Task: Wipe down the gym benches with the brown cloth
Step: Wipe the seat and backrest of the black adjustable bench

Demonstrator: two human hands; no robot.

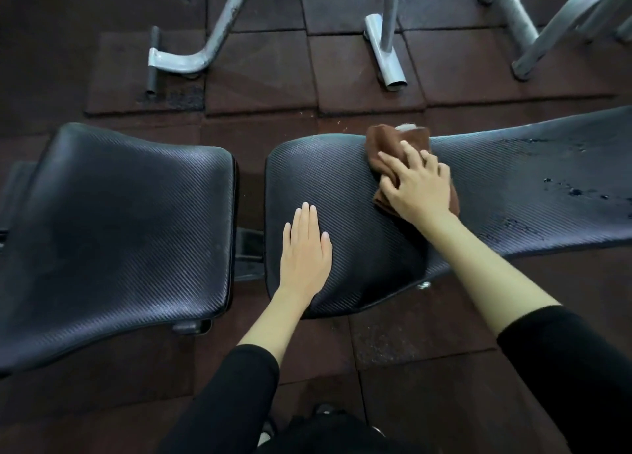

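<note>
Two black ribbed bench pads lie side by side. The long right pad [513, 186] stretches off to the right; the shorter left pad [119, 231] is separated from it by a narrow gap. The brown cloth [390, 145] is bunched on the right pad near its far edge. My right hand [417, 186] presses down on the cloth, fingers spread over it. My left hand [306, 255] rests flat on the near left end of the same pad, fingers together, holding nothing. Wet spots [567, 190] show on the pad further right.
Grey metal frame legs [386, 53] and another foot [181, 60] stand on the dark rubber floor tiles [260, 77] beyond the benches. More tubes [533, 36] rise at the top right. The bench's frame [249, 245] shows in the gap between the pads.
</note>
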